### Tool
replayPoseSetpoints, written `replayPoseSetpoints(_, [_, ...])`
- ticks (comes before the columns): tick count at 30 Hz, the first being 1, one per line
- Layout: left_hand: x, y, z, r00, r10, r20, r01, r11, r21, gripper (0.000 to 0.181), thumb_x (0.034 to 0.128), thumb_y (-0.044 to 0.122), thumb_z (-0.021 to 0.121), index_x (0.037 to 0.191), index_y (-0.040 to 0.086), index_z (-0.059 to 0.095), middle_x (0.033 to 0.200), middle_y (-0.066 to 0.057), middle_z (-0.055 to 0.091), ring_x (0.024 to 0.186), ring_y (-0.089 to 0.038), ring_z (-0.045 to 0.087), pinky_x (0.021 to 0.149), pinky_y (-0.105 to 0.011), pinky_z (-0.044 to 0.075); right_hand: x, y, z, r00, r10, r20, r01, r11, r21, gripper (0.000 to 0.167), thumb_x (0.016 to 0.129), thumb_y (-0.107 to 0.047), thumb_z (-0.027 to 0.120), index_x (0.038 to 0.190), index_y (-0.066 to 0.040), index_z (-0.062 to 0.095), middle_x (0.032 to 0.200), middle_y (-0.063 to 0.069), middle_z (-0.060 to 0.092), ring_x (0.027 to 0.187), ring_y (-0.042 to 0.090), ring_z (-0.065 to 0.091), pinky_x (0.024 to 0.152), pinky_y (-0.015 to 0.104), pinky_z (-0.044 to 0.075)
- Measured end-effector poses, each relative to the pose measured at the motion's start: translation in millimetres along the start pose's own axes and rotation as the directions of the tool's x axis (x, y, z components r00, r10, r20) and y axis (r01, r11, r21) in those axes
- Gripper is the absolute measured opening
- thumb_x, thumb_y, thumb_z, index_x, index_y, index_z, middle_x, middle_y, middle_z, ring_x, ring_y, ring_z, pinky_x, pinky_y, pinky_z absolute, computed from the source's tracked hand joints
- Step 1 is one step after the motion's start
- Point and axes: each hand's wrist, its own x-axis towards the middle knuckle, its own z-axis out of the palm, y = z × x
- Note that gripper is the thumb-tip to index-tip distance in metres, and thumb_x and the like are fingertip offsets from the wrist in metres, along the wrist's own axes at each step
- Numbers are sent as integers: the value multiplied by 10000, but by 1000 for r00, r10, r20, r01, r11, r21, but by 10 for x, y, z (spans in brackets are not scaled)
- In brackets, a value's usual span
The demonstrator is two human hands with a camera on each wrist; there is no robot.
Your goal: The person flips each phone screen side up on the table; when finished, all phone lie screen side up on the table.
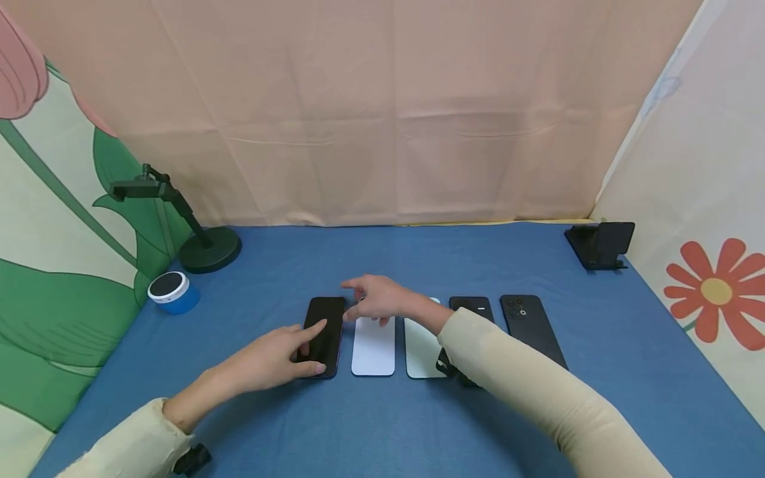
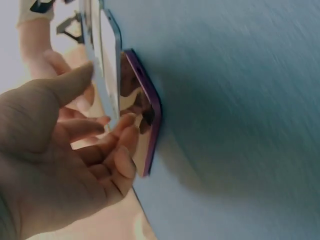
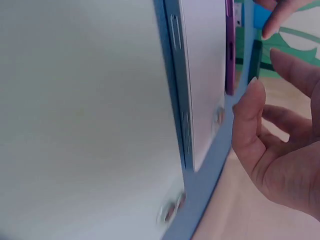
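Five phones lie in a row on the blue table. Leftmost is a black, glossy phone (image 1: 332, 332), whose purple edge (image 2: 150, 95) shows in the left wrist view. My left hand (image 1: 269, 362) hovers at its left side, with thumb and index finger stretched over the glass; whether they touch it, I cannot tell. Above the far end of the white phone (image 1: 373, 352) is my right hand (image 1: 379, 297), index finger pointing left, holding nothing. In the right wrist view, this hand (image 3: 285, 160) is apart from the white phone (image 3: 207, 75). A pale green phone (image 1: 423, 352) lies under the right wrist.
Two dark phones lie further right, one (image 1: 469, 304) partly hidden by my right sleeve, the other (image 1: 534, 325) with its camera side up. A dark green stand (image 1: 212, 249) and blue-white round container (image 1: 179, 299) are at left. A black phone stand (image 1: 603, 245) sits back right.
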Motion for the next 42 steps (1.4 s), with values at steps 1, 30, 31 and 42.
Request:
replayPoseSetpoints(1, [13, 21, 7, 1000, 28, -7, -28, 999, -22, 798, 899, 469, 721, 1553, 152, 393, 881, 31, 538, 710, -117, 488, 592, -262, 402, -39, 19, -30, 1000, -9, 3, 9, 1000, -2, 737, 916, -302, 725, 1557, -172, 387, 1300, 131, 589, 681, 158, 567, 581, 376, 573])
replayPoseSetpoints(30, [379, 423, 357, 998, -3, -60, 16, 977, 214, 877, 779, 586, 787, 1486, 150, 506, 1019, -44, 671, 768, -133, 536, 672, -315, 459, -321, 503, -286, 991, 132, -33, -129, 988, 85, 729, 911, -323, 726, 1552, -219, 396, 1347, 74, 555, 629, 180, 522, 502, 287, 483])
replayPoseSetpoints(31, [385, 423, 362, 998, -1, -62, 15, 974, 225, 878, 774, 591, 788, 1481, 148, 514, 1058, -61, 680, 784, -138, 540, 684, -324, 469, -315, 496, -282, 990, 135, -32, -131, 987, 88, 732, 910, -323, 728, 1553, -217, 395, 1341, 77, 557, 619, 184, 514, 501, 286, 482])
replayPoseSetpoints(42, [436, 443, 377, 997, 30, -64, -11, 962, 273, 917, 758, 608, 794, 1484, 129, 505, 1262, -98, 681, 1000, -181, 640, 824, -409, 539, -214, 424, -291, 986, 166, 2, -165, 979, 116, 785, 899, -280, 747, 1565, -143, 353, 1149, 73, 667, 451, 124, 400, 464, 251, 458])
